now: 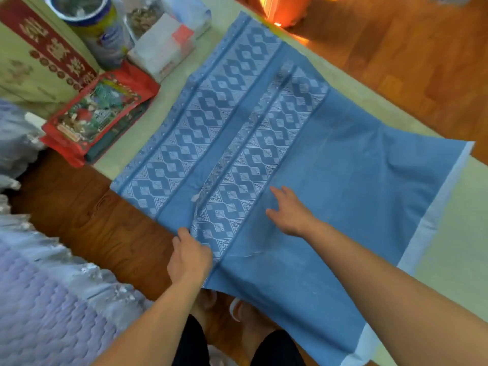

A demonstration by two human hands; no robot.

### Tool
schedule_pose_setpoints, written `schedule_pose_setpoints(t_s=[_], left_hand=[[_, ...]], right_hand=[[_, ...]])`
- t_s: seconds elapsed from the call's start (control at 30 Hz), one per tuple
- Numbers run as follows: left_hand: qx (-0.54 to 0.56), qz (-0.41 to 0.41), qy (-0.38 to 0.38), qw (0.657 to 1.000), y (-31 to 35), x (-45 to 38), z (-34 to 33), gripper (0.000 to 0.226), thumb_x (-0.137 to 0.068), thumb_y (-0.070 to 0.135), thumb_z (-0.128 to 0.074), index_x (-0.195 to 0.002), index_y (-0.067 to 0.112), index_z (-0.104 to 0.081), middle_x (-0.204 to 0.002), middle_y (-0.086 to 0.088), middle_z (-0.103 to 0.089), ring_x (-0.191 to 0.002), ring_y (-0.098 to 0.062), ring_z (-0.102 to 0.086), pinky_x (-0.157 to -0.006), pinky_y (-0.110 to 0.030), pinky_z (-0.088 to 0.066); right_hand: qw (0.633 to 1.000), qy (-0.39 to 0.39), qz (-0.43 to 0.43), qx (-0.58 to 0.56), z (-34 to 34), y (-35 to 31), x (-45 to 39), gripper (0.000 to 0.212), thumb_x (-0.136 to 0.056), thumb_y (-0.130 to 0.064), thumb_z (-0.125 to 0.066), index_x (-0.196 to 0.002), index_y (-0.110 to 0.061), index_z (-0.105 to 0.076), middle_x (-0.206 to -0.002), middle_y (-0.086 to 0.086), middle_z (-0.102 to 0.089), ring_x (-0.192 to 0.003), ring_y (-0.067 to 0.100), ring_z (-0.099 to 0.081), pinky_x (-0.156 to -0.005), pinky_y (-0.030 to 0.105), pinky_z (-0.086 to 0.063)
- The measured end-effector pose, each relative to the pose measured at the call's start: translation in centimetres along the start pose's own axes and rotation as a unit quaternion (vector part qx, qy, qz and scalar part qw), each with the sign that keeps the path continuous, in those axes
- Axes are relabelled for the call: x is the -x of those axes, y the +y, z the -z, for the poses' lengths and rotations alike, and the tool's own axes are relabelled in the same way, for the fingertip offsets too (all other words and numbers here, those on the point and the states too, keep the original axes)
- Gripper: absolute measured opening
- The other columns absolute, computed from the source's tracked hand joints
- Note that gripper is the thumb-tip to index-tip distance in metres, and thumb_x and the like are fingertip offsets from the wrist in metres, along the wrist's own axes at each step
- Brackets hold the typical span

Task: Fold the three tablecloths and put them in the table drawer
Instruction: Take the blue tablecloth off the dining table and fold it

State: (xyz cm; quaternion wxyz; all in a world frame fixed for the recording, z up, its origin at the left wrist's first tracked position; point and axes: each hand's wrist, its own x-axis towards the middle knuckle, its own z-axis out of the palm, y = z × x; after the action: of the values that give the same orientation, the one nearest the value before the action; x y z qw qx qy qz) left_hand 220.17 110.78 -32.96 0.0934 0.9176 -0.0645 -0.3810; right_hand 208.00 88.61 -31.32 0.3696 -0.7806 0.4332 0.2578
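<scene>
A blue tablecloth [330,165] with white woven diamond bands lies spread over the pale green table [456,233], its near edge hanging off the table's side. One fold of the patterned part runs up the middle. My left hand [188,256] grips the cloth at the near edge of that fold. My right hand [289,211] lies flat on the plain blue part with its fingers spread. No drawer and no other tablecloth is in view.
At the table's far left stand a red printed bag [97,114], a white packet [163,48], a tin [97,25] and a red-and-cream box [39,51]. A lilac quilted bed cover [52,299] lies at the lower left. The floor [409,62] is wood.
</scene>
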Motion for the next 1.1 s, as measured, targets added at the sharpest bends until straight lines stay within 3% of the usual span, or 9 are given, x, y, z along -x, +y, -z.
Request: schedule_pose_setpoints(t_s=[0.1,0.2,0.3,0.43,0.53,0.63,0.73,0.9,1.1], left_hand=[[0.012,0.024,-0.006,1.0,-3.5,-1.7,1.1,0.02,-0.092,0.024,-0.052,-0.111,0.018,-0.057,-0.108,-0.01,-0.066,-0.1,-0.037,-0.062,-0.08,-0.039,-0.046],[0.11,-0.008,-0.062,0.992,-6.7,-4.0,2.9,0.011,-0.099,0.027,-0.054,-0.094,0.022,-0.062,-0.088,-0.002,-0.067,-0.087,-0.027,-0.063,-0.076,-0.036,-0.05],[0.129,-0.078,-0.138,0.979,-8.0,-5.7,3.8,0.008,-0.101,0.034,-0.058,-0.099,0.032,-0.065,-0.094,0.009,-0.07,-0.091,-0.013,-0.065,-0.071,-0.027,-0.045],[0.129,-0.098,-0.166,0.973,-8.5,-6.8,3.7,0.017,-0.105,0.032,-0.052,-0.104,0.028,-0.069,-0.096,0.005,-0.071,-0.092,-0.016,-0.064,-0.076,-0.033,-0.047],[0.12,-0.1,-0.176,0.972,-8.8,-7.3,3.7,0.022,-0.105,0.035,-0.05,-0.096,0.027,-0.068,-0.083,0.001,-0.07,-0.081,-0.017,-0.065,-0.079,-0.042,-0.053],[0.113,-0.1,-0.156,0.976,-9.2,-7.7,3.7,0.024,-0.106,0.034,-0.049,-0.093,0.024,-0.067,-0.076,0.004,-0.066,-0.075,-0.017,-0.062,-0.069,-0.039,-0.049],[0.092,-0.123,-0.148,0.977,-9.4,-7.7,4.1,0.023,-0.106,0.032,-0.048,-0.096,0.023,-0.067,-0.076,0.008,-0.062,-0.073,-0.014,-0.058,-0.063,-0.034,-0.041],[0.059,-0.159,-0.144,0.975,-8.3,-6.9,7.1,0.028,-0.107,0.035,-0.044,-0.083,0.025,-0.056,-0.073,0.008,-0.058,-0.069,-0.009,-0.054,-0.062,-0.033,-0.039],[0.093,-0.155,0.019,0.983,-5.7,-11.9,13.6,0.026,-0.105,0.03,-0.049,-0.079,0.028,-0.055,-0.076,0.007,-0.059,-0.074,-0.02,-0.056,-0.064,-0.034,-0.036]], right_hand=[[0.999,0.025,0.017,-0.012,1.4,-3.1,-2.2,0.067,-0.101,-0.028,-0.052,-0.16,-0.018,-0.022,-0.167,0.009,-0.01,-0.152,0.023,-0.02,-0.119,0.033,-0.022],[0.998,0.056,0.008,-0.021,2.9,-6.7,-4.7,0.065,-0.099,-0.027,-0.053,-0.158,-0.018,-0.027,-0.164,0.007,-0.019,-0.145,0.027,-0.033,-0.114,0.037,-0.031],[0.992,0.121,-0.027,-0.027,4.1,-10.6,-7.5,0.06,-0.097,-0.029,-0.053,-0.152,-0.018,-0.032,-0.154,0.01,-0.031,-0.133,0.032,-0.044,-0.103,0.04,-0.04],[0.97,0.2,-0.099,-0.095,5.3,-14.6,-10.4,0.069,-0.094,-0.037,-0.056,-0.153,-0.02,-0.023,-0.144,0.013,-0.033,-0.114,0.036,-0.052,-0.083,0.039,-0.039],[0.969,0.234,-0.07,0.035,5.5,-16.2,-12.0,0.051,-0.096,-0.032,-0.051,-0.143,-0.019,-0.037,-0.136,0.014,-0.037,-0.1,0.038,-0.055,-0.077,0.039,-0.04],[0.955,0.12,0.083,0.259,4.7,-16.4,-13.3,0.026,-0.094,-0.013,-0.05,-0.118,-0.014,-0.06,-0.125,0.011,-0.046,-0.101,0.041,-0.06,-0.084,0.046,-0.05],[0.904,-0.002,0.08,0.421,4.6,-16.1,-12.7,0.025,-0.095,-0.014,-0.051,-0.118,-0.014,-0.061,-0.122,0.007,-0.051,-0.105,0.038,-0.061,-0.079,0.042,-0.048],[0.881,0.057,0.038,0.468,8.3,-15.3,-12.0,0.025,-0.096,-0.008,-0.049,-0.118,-0.01,-0.059,-0.116,0.01,-0.053,-0.102,0.038,-0.062,-0.077,0.042,-0.049],[0.872,0.193,0.127,0.431,11.9,-21.1,-14.6,0.012,-0.09,0.002,-0.052,-0.099,-0.001,-0.061,-0.088,0.009,-0.041,-0.069,0.031,-0.046,-0.06,0.039,-0.038]])
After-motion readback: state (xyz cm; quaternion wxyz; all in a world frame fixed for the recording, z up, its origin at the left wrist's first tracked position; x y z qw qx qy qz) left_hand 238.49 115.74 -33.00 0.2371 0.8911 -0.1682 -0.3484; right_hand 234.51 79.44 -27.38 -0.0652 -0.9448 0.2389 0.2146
